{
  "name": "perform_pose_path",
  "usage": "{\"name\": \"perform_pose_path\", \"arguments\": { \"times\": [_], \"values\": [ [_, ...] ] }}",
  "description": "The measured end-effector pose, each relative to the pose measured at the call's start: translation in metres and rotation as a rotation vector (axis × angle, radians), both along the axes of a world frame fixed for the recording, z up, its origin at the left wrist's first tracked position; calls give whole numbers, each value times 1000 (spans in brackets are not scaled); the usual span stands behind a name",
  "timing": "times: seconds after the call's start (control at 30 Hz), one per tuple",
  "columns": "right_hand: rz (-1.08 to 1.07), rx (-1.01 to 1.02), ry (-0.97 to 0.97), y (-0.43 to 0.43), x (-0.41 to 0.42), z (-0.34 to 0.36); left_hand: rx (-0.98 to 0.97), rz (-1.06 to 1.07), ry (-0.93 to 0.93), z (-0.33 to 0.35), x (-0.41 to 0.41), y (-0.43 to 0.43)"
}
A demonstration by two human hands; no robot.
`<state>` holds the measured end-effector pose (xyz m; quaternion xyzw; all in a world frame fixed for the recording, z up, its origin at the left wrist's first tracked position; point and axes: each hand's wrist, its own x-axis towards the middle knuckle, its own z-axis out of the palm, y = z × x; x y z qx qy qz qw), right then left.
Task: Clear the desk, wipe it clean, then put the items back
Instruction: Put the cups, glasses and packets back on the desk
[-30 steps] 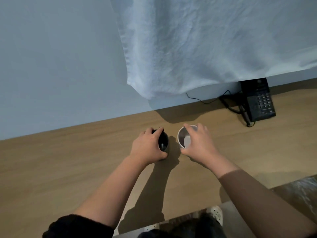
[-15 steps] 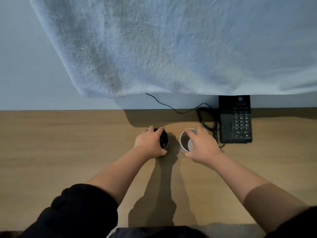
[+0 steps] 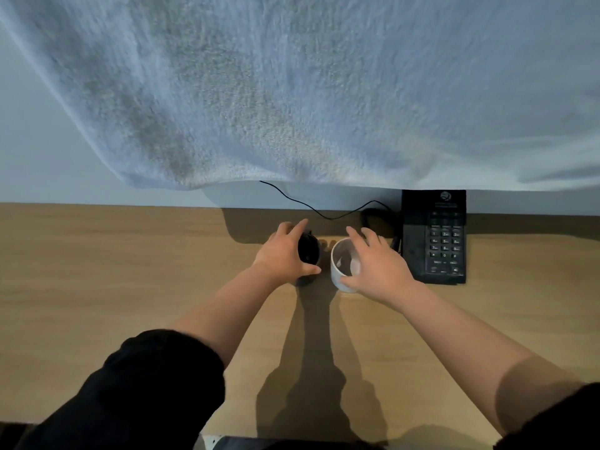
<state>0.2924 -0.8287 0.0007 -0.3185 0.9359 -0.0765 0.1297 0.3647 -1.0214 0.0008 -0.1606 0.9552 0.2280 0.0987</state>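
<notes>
Overhead, pale towel (image 3: 292, 92) fills upper frame; its lower edge hangs just above black phone (image 3: 433, 237) at centre-right, w/ thin cord (image 3: 311, 212) running left along the wall. 2 cups stand at desk (image 3: 97, 271) centre, slightly apart: black cup (image 3: 308, 251) left, white cup (image 3: 342, 264) right, near phone. Left hand (image 3: 281, 254) wraps black cup, thumb on near side. Right hand (image 3: 378, 266) clasps white cup, thumb on near wall, fingers over far rim. Both forearms extended.
</notes>
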Motion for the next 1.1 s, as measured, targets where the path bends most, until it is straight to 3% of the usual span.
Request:
{"name": "perform_pose_path", "arguments": {
  "times": [0.13, 0.47, 1.1],
  "values": [
    [44, -115, -70, 13, -6, -3, 92, 64, 68, -6, 15, -8],
    [-152, -285, -154, -12, -53, -7, 325, 340, 162, -16, -33, 0],
    [-205, -371, -150, -31, -100, -23, 292, 370, 59, -15, -73, -3]
  ]
}}
